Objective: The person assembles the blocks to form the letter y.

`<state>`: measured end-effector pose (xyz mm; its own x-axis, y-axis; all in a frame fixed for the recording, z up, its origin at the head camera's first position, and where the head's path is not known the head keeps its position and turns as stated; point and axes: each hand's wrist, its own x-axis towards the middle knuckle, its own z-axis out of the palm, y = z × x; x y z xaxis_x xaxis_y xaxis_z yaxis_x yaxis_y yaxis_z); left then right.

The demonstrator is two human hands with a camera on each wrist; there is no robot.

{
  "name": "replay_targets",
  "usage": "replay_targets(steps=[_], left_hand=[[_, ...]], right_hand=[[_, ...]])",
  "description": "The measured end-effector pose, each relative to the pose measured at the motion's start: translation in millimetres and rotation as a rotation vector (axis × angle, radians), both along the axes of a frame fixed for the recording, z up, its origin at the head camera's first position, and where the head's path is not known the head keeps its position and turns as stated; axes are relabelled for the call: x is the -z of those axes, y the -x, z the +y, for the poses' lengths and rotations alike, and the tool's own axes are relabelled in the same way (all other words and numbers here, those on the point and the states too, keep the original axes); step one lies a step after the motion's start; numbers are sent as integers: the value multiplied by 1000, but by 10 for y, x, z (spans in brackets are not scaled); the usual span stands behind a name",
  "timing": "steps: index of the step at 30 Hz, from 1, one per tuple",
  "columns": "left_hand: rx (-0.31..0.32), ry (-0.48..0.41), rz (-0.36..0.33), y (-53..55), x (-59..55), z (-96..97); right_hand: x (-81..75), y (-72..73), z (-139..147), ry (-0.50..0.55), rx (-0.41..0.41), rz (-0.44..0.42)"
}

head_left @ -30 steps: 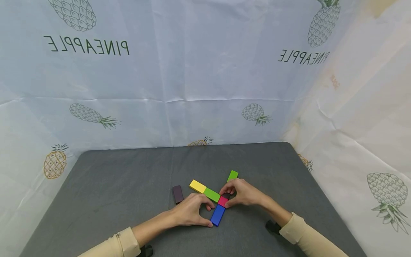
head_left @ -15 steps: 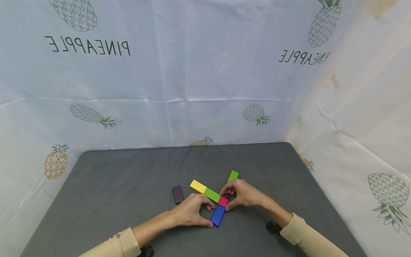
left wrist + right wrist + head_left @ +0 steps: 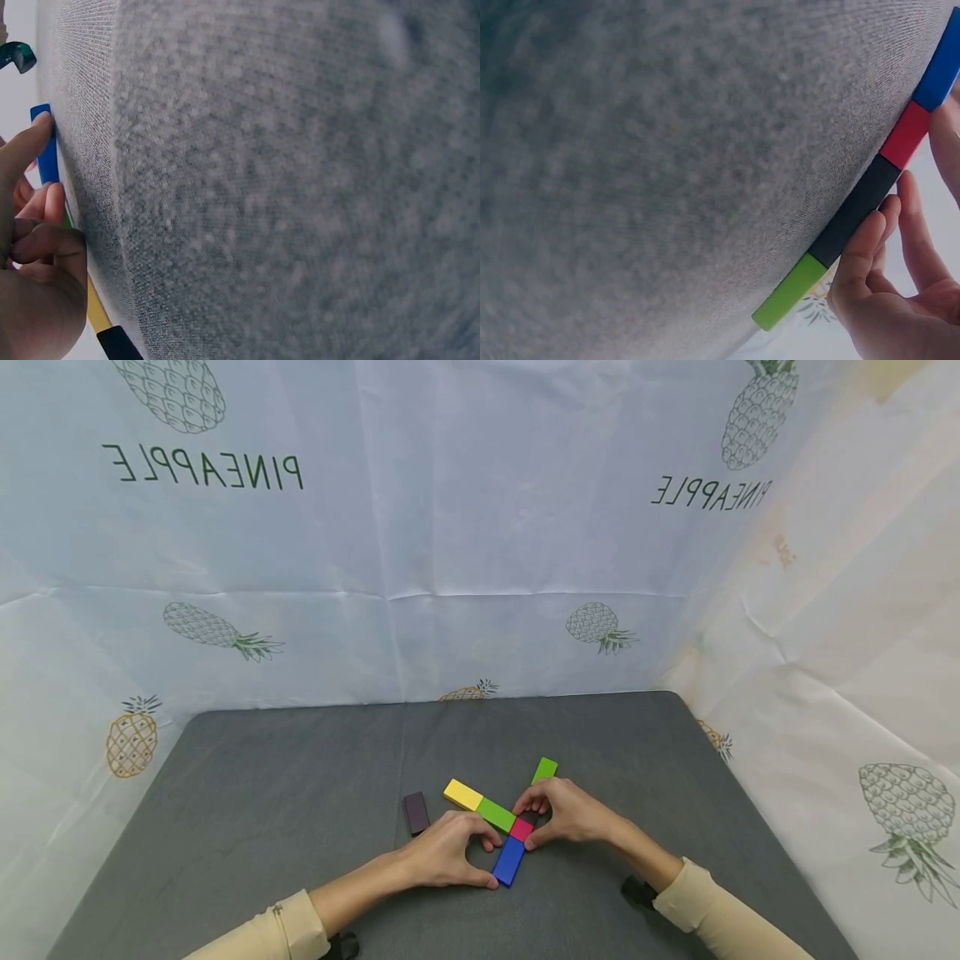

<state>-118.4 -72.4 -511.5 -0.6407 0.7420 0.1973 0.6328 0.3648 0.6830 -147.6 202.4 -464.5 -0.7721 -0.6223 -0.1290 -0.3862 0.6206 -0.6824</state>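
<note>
Flat coloured blocks lie end to end in a branching row on the grey table. My left hand (image 3: 442,852) is at the blue block (image 3: 510,862): its thumb touches the near end, and the bent fingers sit near the other end. My right hand (image 3: 573,810) holds the short red block (image 3: 521,830), thumb by the red-blue joint and fingertips at the black block (image 3: 855,210). In the head view that hand hides most of the black block, beyond which lies a green block (image 3: 545,769). A second green block (image 3: 495,815) and a yellow block (image 3: 462,794) branch to the left.
A loose dark block (image 3: 416,814) lies left of the yellow one, just beyond the left hand. Grey cloth covers the table (image 3: 300,777). A white curtain (image 3: 480,527) with pineapple prints hangs behind and at both sides.
</note>
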Motion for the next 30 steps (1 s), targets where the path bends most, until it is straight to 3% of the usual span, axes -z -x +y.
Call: replay_targets(steps=[2,10,17,19,25,30], left_hand=[[17,-23,38,20,53,-12],[36,-24,58,13,-23,-18],[19,-13,22,-5,-68,-20],[16,-13,13,10,-19,-17],[8,-20,58,86,268,-21],[-6,-22,-3,4,19,-40]], right_hand=[[-1,1,-2,0,-2,2],[-15,7,-12,-1,-4,10],[-18,11,-11,-3,-4,7],[-16,12,-9,-3,-4,4],[-10,13,-3,-7,-6,-6],[-12,7,5,-2,-8,-8]])
